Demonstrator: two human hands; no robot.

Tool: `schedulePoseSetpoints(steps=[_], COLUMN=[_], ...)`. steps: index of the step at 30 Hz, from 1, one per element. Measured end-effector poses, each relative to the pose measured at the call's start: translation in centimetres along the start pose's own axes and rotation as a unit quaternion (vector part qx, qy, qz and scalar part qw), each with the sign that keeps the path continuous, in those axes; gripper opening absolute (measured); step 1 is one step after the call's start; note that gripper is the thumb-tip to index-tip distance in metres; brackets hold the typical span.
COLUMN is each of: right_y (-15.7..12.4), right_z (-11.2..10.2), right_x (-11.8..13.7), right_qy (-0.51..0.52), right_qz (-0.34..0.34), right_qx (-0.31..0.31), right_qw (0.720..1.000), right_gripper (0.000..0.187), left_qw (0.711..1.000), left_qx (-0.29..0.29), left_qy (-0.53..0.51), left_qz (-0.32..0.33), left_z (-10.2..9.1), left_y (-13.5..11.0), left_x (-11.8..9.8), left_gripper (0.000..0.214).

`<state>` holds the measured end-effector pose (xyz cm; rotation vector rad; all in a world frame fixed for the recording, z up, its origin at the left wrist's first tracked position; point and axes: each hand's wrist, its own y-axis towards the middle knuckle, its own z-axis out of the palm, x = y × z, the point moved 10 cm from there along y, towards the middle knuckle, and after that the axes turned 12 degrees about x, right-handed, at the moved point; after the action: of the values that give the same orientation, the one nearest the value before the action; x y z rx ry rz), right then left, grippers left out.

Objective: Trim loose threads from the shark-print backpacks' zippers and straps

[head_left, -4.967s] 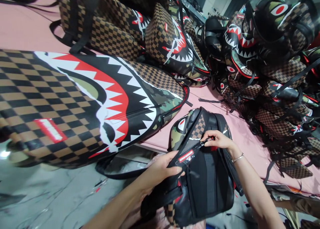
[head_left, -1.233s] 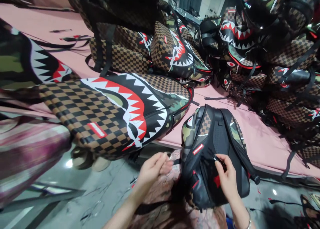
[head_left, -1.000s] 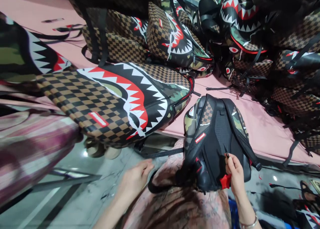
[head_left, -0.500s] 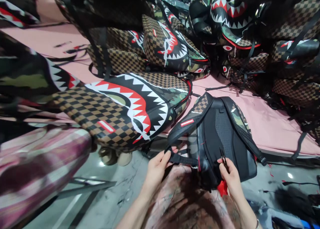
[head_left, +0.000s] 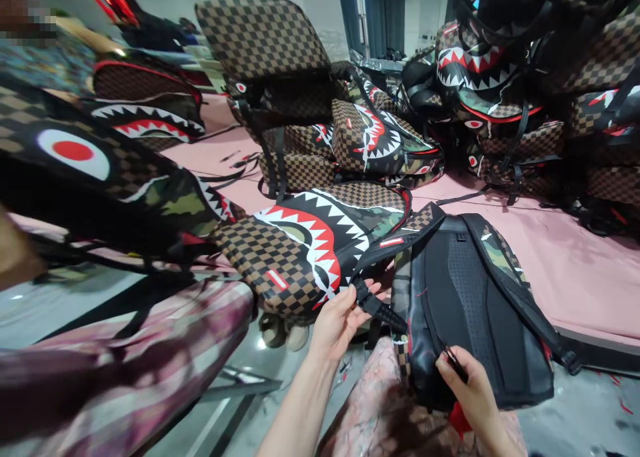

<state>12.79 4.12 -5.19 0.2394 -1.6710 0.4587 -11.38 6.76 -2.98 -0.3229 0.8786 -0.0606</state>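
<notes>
A black backpack [head_left: 470, 304] with camouflage and brown-check trim lies back-panel up, partly on my lap and partly on the pink table [head_left: 560, 270]. My left hand [head_left: 343, 317] is closed on the buckle end of its left shoulder strap [head_left: 380, 244], which stretches up toward the bag's top. My right hand [head_left: 467, 394] rests on the bag's lower edge, pinching a small dark pointed tool [head_left: 453, 360]. A bit of red shows under that hand.
A brown-check shark-mouth backpack [head_left: 310, 250] lies just left of my bag. Several more like it are heaped across the table's back and right [head_left: 480, 77]. Another bag [head_left: 95, 177] looms at the left. A pink plaid cloth [head_left: 125, 370] lies at lower left, over a shiny grey floor.
The view has swung up and left, showing more of the room. My left hand shifted along the strap to its buckle. My right hand stays low on the bag with the tool.
</notes>
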Motion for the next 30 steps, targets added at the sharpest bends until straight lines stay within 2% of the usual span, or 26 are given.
schedulePoseSetpoints(steps=[5, 9, 10, 12, 15, 17, 20, 23, 25, 26, 28, 30], right_y=[0.7, 3.4, 4.4, 6.2, 7.9, 8.2, 8.2, 8.1, 8.2, 8.2, 8.2, 8.1], right_z=[0.9, 2.1, 2.8, 4.7, 7.5, 8.2, 8.2, 8.6, 8.9, 8.9, 8.9, 8.9], right_x=[1.0, 3.0, 3.4, 4.1, 3.9, 3.3, 2.5, 2.2, 2.1, 2.1, 2.1, 2.3], right_qy=[-0.009, 0.067, 0.092, 0.121, 0.108, 0.091, 0.107, 0.149, 0.16, 0.16, 0.158, 0.164], right_qz=[-0.002, -0.029, -0.045, -0.067, -0.057, -0.043, -0.032, -0.022, -0.018, -0.017, -0.018, -0.019], right_qx=[0.009, -0.027, -0.022, 0.026, 0.106, 0.116, 0.092, 0.084, 0.077, 0.071, 0.057, 0.058], right_qw=[1.0, 0.997, 0.994, 0.99, 0.987, 0.988, 0.989, 0.985, 0.984, 0.984, 0.986, 0.985], right_gripper=[0.029, 0.024, 0.028, 0.035, 0.024, 0.015, 0.012, 0.016, 0.018, 0.018, 0.019, 0.023], left_qw=[1.0, 0.999, 0.999, 0.998, 0.996, 0.994, 0.982, 0.944, 0.898, 0.871, 0.826, 0.811], left_qx=[0.004, 0.008, 0.009, 0.008, 0.013, 0.011, -0.031, -0.09, -0.099, -0.096, -0.087, -0.091], left_qy=[0.021, 0.032, 0.041, 0.059, 0.081, 0.105, 0.178, 0.274, 0.369, 0.423, 0.509, 0.539], left_qz=[0.0, 0.003, 0.002, 0.007, 0.025, 0.033, 0.063, 0.159, 0.216, 0.23, 0.226, 0.21], left_z=[0.0, 1.1, 1.4, 1.8, 1.9, 1.5, 0.0, -1.1, -0.6, -0.1, 0.6, 0.5], left_y=[-0.1, -0.9, -1.1, -1.4, -1.7, -1.7, -2.1, -3.5, -4.6, -5.0, -5.2, -5.2], left_x=[0.4, 0.8, 0.9, 0.9, 1.1, 1.3, 1.0, -1.2, -2.7, -3.2, -3.4, -3.2], left_gripper=[0.031, 0.033, 0.034, 0.039, 0.044, 0.046, 0.048, 0.046, 0.027, 0.019, 0.018, 0.022])
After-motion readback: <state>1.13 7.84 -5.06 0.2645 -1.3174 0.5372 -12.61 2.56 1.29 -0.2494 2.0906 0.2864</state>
